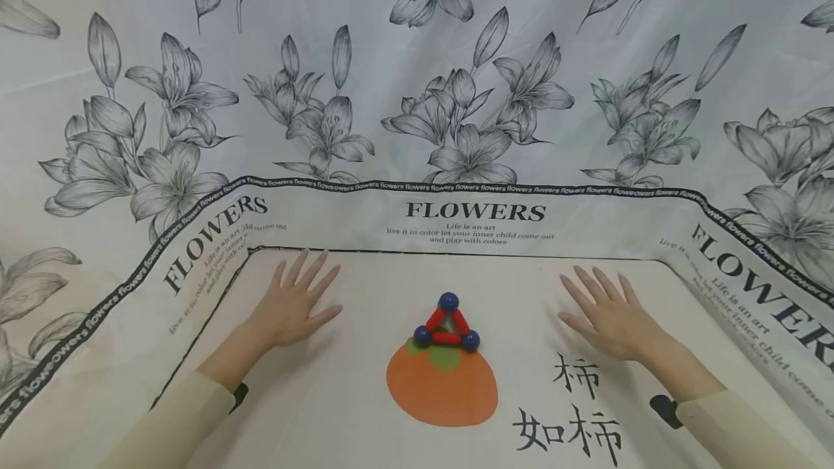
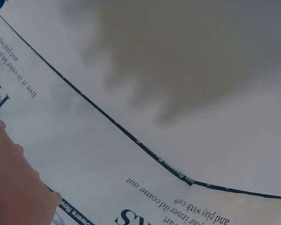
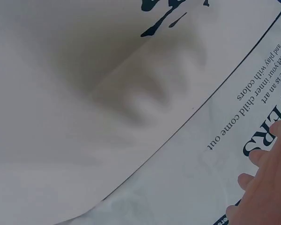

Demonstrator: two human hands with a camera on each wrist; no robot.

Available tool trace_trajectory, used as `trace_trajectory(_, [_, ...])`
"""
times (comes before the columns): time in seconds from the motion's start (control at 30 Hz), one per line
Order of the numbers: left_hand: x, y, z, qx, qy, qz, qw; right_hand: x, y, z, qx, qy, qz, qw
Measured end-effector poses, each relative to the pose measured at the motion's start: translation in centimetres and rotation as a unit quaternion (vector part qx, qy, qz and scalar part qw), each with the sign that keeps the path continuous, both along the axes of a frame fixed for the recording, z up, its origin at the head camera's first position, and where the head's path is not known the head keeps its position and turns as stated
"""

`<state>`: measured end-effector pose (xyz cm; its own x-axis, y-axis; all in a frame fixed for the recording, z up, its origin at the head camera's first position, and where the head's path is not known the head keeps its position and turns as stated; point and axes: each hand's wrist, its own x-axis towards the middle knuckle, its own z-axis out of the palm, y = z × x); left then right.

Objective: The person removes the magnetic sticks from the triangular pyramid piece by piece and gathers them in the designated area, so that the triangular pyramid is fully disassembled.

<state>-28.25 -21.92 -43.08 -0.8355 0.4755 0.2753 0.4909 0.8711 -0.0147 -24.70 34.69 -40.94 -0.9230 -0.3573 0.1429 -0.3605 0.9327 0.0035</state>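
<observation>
A small triangle point(image 1: 447, 339) of red rods joined by blue balls lies in the middle of the table, overlapping the top of a printed orange persimmon point(image 1: 443, 388). Well to its left, my left hand point(image 1: 295, 304) is held with fingers spread and nothing in it. My right hand point(image 1: 611, 317) is likewise spread and bare, off to the triangle's right, above the black Chinese characters point(image 1: 576, 375). In the left wrist view, part of the left hand point(image 2: 18, 183) shows at the lower left. Knuckles of the right hand point(image 3: 264, 183) appear at the right wrist view's edge.
A white tablecloth point(image 1: 365, 411) with a dark border line covers the table. Behind it hangs a white cloth point(image 1: 391, 56) printed with grey lilies and FLOWERS lettering. Dark bands sit at both wrists by the beige sleeves point(image 1: 176, 411). Hand shadows fall on the cloth.
</observation>
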Motion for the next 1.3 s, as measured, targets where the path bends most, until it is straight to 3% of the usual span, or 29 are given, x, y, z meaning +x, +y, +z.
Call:
trace_trajectory(0.27, [-0.1, 1.3, 0.8, -0.007, -0.020, 0.008, 0.9997, -0.3, -1.7, 1.1, 0.006, 0.006, 0.022, 0.9997])
trace_trajectory(0.5, [0.1, 2.5, 0.9, -0.006, 0.002, -0.006, 1.0000, 0.0, -3.1, 1.5, 0.003, 0.015, 0.038, 0.9992])
trace_trajectory(1.3, [0.5, 6.3, 1.2, -0.030, -0.020, -0.010, 0.9993, 0.2, -5.8, 1.2, 0.005, 0.021, 0.061, 0.9979])
